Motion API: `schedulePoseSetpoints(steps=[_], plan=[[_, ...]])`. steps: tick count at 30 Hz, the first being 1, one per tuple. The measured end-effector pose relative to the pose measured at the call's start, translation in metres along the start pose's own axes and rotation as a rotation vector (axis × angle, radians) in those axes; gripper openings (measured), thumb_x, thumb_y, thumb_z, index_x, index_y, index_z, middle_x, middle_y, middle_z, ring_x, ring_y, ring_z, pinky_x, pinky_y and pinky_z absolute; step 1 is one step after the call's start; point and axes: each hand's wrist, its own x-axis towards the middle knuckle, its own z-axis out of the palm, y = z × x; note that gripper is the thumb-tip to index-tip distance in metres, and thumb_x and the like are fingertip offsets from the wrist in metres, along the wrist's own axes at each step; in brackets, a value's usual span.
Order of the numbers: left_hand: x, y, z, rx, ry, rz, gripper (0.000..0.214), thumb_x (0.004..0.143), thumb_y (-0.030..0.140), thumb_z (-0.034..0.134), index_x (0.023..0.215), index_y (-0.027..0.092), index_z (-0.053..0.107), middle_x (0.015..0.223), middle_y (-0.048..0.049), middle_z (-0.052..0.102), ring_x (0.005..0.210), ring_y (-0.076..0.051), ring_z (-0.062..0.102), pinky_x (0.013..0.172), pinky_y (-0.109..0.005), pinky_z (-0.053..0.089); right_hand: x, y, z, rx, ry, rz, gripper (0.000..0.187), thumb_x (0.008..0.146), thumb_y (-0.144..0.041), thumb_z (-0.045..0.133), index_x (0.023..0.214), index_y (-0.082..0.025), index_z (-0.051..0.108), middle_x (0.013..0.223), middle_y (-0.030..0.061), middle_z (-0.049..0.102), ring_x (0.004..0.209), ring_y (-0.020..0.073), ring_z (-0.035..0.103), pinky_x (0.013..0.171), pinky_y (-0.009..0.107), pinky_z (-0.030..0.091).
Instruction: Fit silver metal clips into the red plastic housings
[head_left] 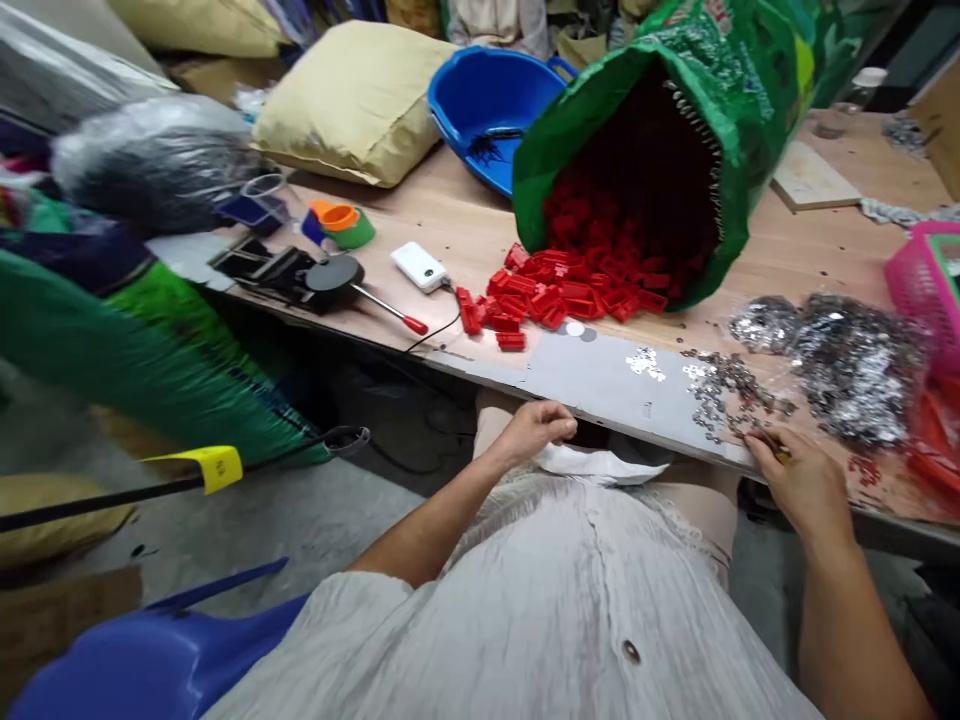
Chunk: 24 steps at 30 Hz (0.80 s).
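Black metal is showing on the left: a press [335, 275] with a red-tipped lever is sitting on a wooden table [382, 215]. Rightward, a white device [417, 265] is lying in front of a blue basin [459, 105]. The left hand [541, 427] is hovering by the table's near edge, fingers curling inward; whether it is holding anything, one cannot tell. Red parts [581, 295] are spilling from a green sack [739, 140]. Small metal pieces [731, 385] are lying scattered, partly on a grey sheet [600, 375]. Beside them, the right hand [806, 485] is pinching a slim item [782, 455], too small to identify. Beyond, a clear bag of metal [855, 375] is resting near a pink basket [915, 285].
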Motion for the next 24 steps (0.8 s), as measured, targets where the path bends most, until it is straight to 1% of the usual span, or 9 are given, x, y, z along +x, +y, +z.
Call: schedulePoseSetpoints(steps=[2,4,7,10,13,17,20,22,24], plan=[[0.007,0.014,-0.023,0.164,0.269,0.18,0.014,0.079,0.029,0.068,0.086,0.017,0.07,0.079,-0.0031,0.067,0.07,-0.015,0.059,0.068,-0.028,0.048,0.0,0.001,0.0,-0.023,0.018,-0.003,0.031,0.088,-0.053,0.049,0.091,-0.028,0.068,0.096,0.0108,0.073,0.09,0.0319,0.066,0.072,0.042,0.047],[0.019,0.024,-0.048,0.383,0.579,0.352,0.023,0.081,0.023,0.067,0.104,0.021,0.069,0.102,-0.0066,0.066,0.087,-0.019,0.06,0.084,-0.031,0.048,0.0,0.002,-0.001,-0.048,0.026,0.01,0.032,0.087,-0.054,0.048,0.094,-0.029,0.067,0.098,0.012,0.073,0.088,0.0338,0.067,0.068,0.043,0.046],[0.041,0.029,-0.079,0.652,0.769,0.394,0.04,0.08,0.021,0.07,0.119,0.02,0.066,0.12,-0.0136,0.056,0.113,-0.027,0.053,0.102,-0.039,0.04,0.002,0.005,-0.002,-0.09,0.043,0.031,0.034,0.085,-0.056,0.047,0.097,-0.031,0.067,0.094,0.014,0.073,0.082,0.0347,0.067,0.063,0.044,0.045],[0.057,0.022,-0.095,0.745,0.77,0.314,0.029,0.081,0.023,0.071,0.109,0.018,0.07,0.114,-0.0151,0.057,0.114,-0.031,0.052,0.104,-0.043,0.037,0.004,0.007,-0.003,-0.111,0.05,0.063,0.034,0.082,-0.059,0.047,0.096,-0.034,0.065,0.081,0.0134,0.071,0.073,0.0355,0.065,0.057,0.044,0.042],[0.058,0.014,-0.093,0.733,0.729,0.329,0.012,0.082,0.022,0.07,0.094,0.019,0.071,0.1,-0.0107,0.062,0.104,-0.027,0.056,0.101,-0.042,0.04,0.005,0.007,-0.005,-0.097,0.063,0.1,0.028,0.08,-0.058,0.051,0.091,-0.036,0.065,0.076,0.0128,0.069,0.069,0.0363,0.064,0.055,0.046,0.041],[0.042,0.014,-0.072,0.63,0.66,0.491,0.01,0.08,0.015,0.07,0.09,0.018,0.068,0.094,-0.0053,0.063,0.093,-0.019,0.06,0.088,-0.034,0.049,0.008,-0.009,-0.012,0.003,0.111,0.164,0.033,0.082,-0.057,0.054,0.097,-0.03,0.067,0.086,0.0101,0.072,0.079,0.0372,0.067,0.064,0.047,0.046],[0.025,0.024,-0.049,0.623,0.591,0.666,0.011,0.08,0.013,0.07,0.09,0.019,0.067,0.099,-0.005,0.062,0.098,-0.018,0.061,0.091,-0.033,0.05,0.013,-0.036,-0.013,0.186,0.14,0.176,0.034,0.085,-0.054,0.058,0.101,-0.026,0.069,0.094,0.009,0.072,0.085,0.0323,0.067,0.072,0.044,0.048],[0.015,0.032,-0.034,0.634,0.533,0.765,0.012,0.081,0.013,0.069,0.091,0.019,0.067,0.1,-0.0055,0.062,0.099,-0.017,0.062,0.091,-0.032,0.051,0.018,-0.061,-0.011,0.354,0.142,0.157,0.032,0.082,-0.053,0.064,0.095,-0.024,0.07,0.09,0.0069,0.072,0.078,0.0263,0.066,0.07,0.038,0.049],[0.007,0.039,-0.02,0.643,0.47,0.852,0.014,0.082,0.012,0.068,0.094,0.019,0.066,0.101,-0.0063,0.063,0.1,-0.017,0.062,0.09,-0.032,0.052,0.022,-0.088,-0.007,0.48,0.087,0.14,0.031,0.081,-0.051,0.066,0.092,-0.023,0.07,0.082,0.0039,0.069,0.066,0.0192,0.06,0.061,0.032,0.046]])
